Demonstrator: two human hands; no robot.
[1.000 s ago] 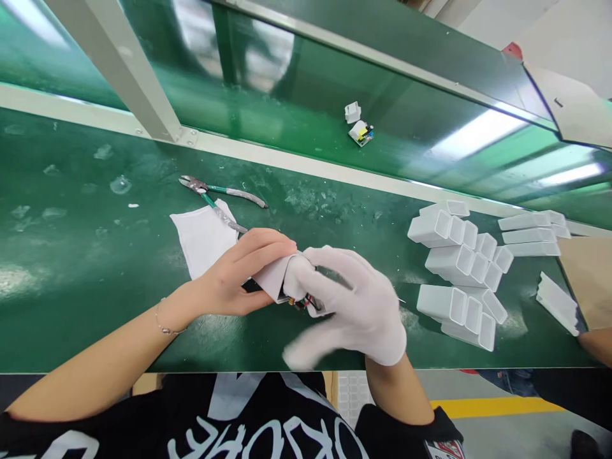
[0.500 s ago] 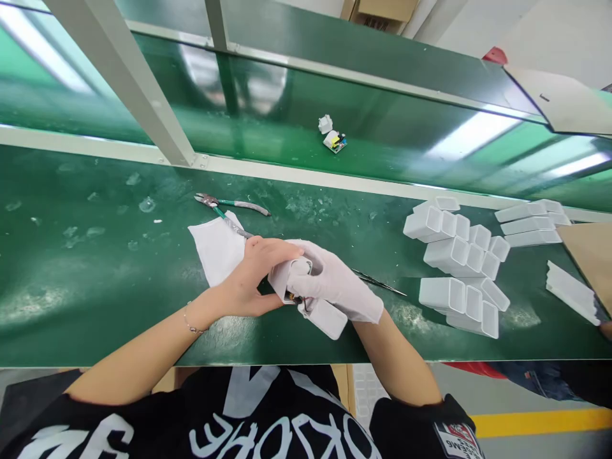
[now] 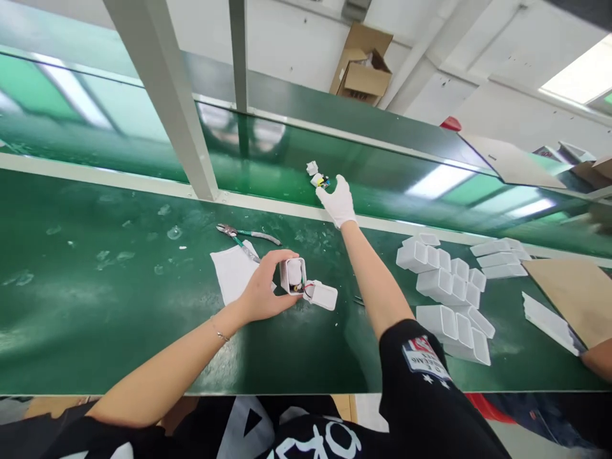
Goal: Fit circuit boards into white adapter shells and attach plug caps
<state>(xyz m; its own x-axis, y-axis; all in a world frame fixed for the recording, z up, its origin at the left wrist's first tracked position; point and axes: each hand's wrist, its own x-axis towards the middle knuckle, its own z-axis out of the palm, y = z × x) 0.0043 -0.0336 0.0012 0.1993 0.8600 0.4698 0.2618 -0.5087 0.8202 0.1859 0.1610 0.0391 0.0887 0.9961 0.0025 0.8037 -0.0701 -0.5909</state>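
Note:
My bare left hand (image 3: 268, 294) grips a white plastic housing (image 3: 285, 275) whose open end faces me. Inside it sit a white rounded part and some wiring. Thin red and dark wires run out to a white cap (image 3: 323, 296) hanging at its right. My right hand (image 3: 338, 203), in a white glove, is stretched over the far green strip with thumb and fingers apart. Just left of its fingertips lies a small circuit board (image 3: 322, 182) with yellow and blue components; whether they touch I cannot tell. A small white piece (image 3: 312, 167) is behind the board.
Green-handled cutting pliers (image 3: 258, 236) rest partly on a white cloth (image 3: 232, 271). Tweezers (image 3: 358, 301) lie under my right forearm. Several empty white housings (image 3: 442, 322) are stacked at right, near a cardboard sheet (image 3: 568, 290). A metal post (image 3: 179, 108) rises at left. Another person's hand (image 3: 600, 360) shows at right.
My right hand has left the housing and reached forward to the circuit board. My left hand keeps hold of the housing. The view has tilted up.

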